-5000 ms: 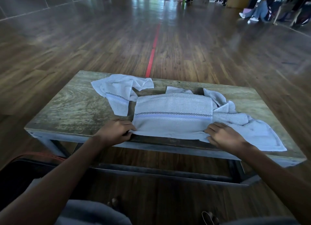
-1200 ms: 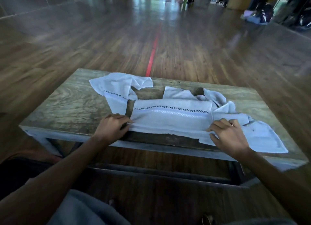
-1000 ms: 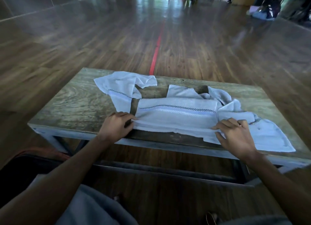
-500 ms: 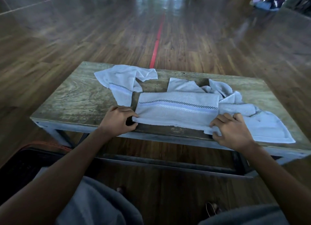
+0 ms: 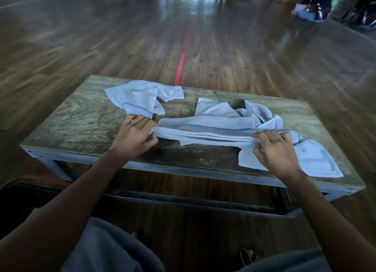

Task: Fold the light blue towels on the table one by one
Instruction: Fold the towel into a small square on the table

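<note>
**Grip on both ends of folded towel (image 5: pixel 207 132)**

Left hand (image 5: pixel 134 138): fingers curled over the folded towel's left end, thumb tucked under, cloth pinched btwn them. Right hand (image 5: pixel 278 151): same hold at the right end, fingers on top, thumb below.

Folded towel runs left-right btwn the two hands over the counter's (image 5: pixel 81 125) front half. It's pulled into a long narrow band w/ several layers stacked along the near side and a checkered stripe on the top face. Near side looks raised off the wood, dark shadow under it.

Crumpled towel (image 5: pixel 140 98) sits toward the far-left corner, its low tip just beside the left hand's fingers. Flat towel (image 5: pixel 317 159) lies at the front-right corner, partly under the right hand, reaching approx. to the front edge. Rumpled cloth (image 5: pixel 260 113) is heaped behind the folded towel's right end; can't tell if it's a separate towel.

Counter has a worn wood top on a grey metal frame. Beyond the far edge is wood floor (image 5: pixel 101 47) w/ a red line (image 5: pixel 183 53) running away. Blurred figures (image 5: pixel 313 9) at top right.
</note>
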A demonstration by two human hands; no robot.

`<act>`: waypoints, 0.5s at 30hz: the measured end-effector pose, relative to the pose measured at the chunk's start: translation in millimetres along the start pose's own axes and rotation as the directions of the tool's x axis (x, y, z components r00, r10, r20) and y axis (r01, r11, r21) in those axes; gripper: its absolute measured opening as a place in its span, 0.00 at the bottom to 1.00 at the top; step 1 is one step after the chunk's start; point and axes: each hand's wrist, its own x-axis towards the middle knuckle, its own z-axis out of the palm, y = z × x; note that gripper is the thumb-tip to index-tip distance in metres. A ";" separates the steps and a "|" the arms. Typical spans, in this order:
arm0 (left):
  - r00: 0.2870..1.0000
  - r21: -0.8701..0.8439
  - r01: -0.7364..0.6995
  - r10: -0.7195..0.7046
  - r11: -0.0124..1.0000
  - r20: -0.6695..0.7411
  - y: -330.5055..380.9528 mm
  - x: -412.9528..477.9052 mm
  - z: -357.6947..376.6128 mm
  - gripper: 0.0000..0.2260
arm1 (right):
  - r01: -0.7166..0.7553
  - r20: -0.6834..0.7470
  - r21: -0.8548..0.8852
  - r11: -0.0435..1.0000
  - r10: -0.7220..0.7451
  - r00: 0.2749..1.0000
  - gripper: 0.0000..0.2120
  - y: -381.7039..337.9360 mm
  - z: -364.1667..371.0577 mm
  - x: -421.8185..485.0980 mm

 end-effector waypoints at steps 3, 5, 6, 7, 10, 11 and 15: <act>0.997 -0.042 -0.037 0.040 0.998 0.065 -2.1 -11.1 0.4 0.08 | 0.070 0.066 0.116 0.991 -0.078 0.995 0.08 5.8 10.6 -9.9; 0.986 -0.076 -0.056 0.067 0.996 0.150 -4.1 -19.3 1.4 0.10 | 0.131 0.134 0.169 0.977 -0.154 0.979 0.11 7.1 17.7 -18.5; 0.980 -0.080 -0.058 0.072 0.995 0.187 -4.7 -21.6 0.5 0.11 | 0.154 0.155 0.170 0.973 -0.181 0.971 0.13 7.6 19.4 -21.1; 0.974 -0.079 -0.062 0.078 0.995 0.214 -5.1 -22.8 -0.5 0.11 | 0.162 0.166 0.170 0.972 -0.191 0.967 0.14 7.6 19.2 -22.0; 0.963 -0.083 -0.106 0.123 0.991 0.238 -4.8 -23.1 -2.5 0.11 | 0.165 0.168 0.171 0.971 -0.194 0.967 0.15 6.6 14.9 -20.4; 0.961 -0.089 -0.129 0.147 0.988 0.235 -4.6 -23.2 -2.6 0.10 | 0.164 0.162 0.174 0.971 -0.193 0.968 0.15 6.3 13.1 -20.4; 0.948 -0.127 -0.230 0.252 0.965 0.196 -3.6 -27.6 -6.2 0.07 | 0.184 0.141 0.197 0.963 -0.213 0.967 0.14 6.1 3.7 -23.4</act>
